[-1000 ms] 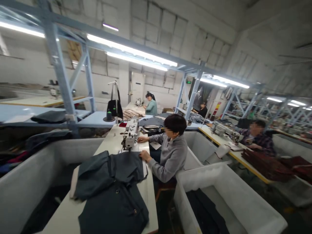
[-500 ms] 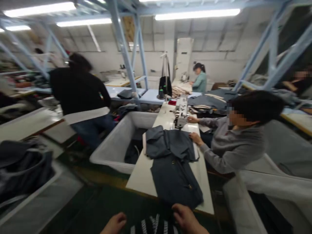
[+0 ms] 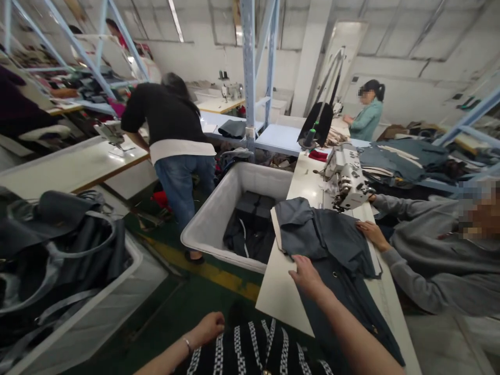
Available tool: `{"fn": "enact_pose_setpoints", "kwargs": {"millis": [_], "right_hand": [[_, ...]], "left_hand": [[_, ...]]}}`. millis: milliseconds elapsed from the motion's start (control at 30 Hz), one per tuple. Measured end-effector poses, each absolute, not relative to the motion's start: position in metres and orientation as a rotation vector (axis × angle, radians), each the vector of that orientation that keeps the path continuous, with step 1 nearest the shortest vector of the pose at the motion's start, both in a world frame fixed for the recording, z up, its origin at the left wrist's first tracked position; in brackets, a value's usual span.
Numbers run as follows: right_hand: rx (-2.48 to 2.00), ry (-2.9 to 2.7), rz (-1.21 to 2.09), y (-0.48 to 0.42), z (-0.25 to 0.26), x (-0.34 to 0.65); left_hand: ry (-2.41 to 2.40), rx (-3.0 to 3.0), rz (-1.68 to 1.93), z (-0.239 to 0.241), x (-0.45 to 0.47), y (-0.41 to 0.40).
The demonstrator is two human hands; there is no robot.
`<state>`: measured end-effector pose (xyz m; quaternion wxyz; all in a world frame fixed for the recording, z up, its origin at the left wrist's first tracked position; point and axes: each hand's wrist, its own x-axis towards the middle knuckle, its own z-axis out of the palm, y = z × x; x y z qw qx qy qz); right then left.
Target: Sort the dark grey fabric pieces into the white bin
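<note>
Two hands of mine show now, and they stand differently from half a second ago: then both hovered low at the near end of the table, short of the cloth. My right hand (image 3: 308, 275) has since reached forward and lies on the dark grey garment (image 3: 336, 260), fingers flat and together, pressing its left edge rather than pinching it, as far as I can tell. My left hand (image 3: 209, 328) hangs back near my striped top, loosely curled, holding nothing. So I judge I have just made contact with the cloth.

It lies flat on the white table (image 3: 281, 291), its long axis running away from me toward the sewing machine (image 3: 347, 182), the folded, bunched end at the far side. A seated co-worker's hand (image 3: 369, 233) rests on its right edge. Beside the table's left side stands a white bin (image 3: 213, 219).
</note>
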<state>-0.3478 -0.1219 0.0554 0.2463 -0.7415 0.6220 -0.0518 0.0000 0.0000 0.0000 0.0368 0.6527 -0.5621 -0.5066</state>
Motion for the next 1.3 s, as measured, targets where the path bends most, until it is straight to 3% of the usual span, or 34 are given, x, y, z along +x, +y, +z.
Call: {"fn": "enact_pose_setpoints", "kwargs": {"millis": [167, 467, 667, 833, 1033, 1167, 1300], "right_hand": [[-2.019, 1.855, 0.004, -0.216, 0.036, -0.281], [-1.872, 2.140, 0.168, -0.287, 0.005, -0.266], [-1.759, 2.070, 0.002, -0.305, 0.016, -0.282], [-1.767, 1.957, -0.317, -0.281, 0.040, -0.269], [-1.873, 1.813, -0.357, -0.248, 0.080, -0.262], [-1.953, 1.824, -0.204, -0.238, 0.092, -0.262], [-1.947, 1.806, -0.121, -0.231, 0.085, -0.261]], "left_hand": [[-1.797, 2.089, -1.569, -0.044, 0.061, -0.032], [-1.624, 2.190, -1.624, -0.039, 0.097, -0.044], [-1.659, 2.123, -1.590, -0.005, 0.076, -0.074], [-1.886, 1.798, -1.383, 0.061, 0.018, -0.152], [-2.358, 1.306, -0.827, 0.145, -0.059, -0.241], [-2.745, 1.067, -0.540, 0.146, -0.092, -0.280], [-3.068, 0.962, -0.545, 0.111, -0.106, -0.297]]}}
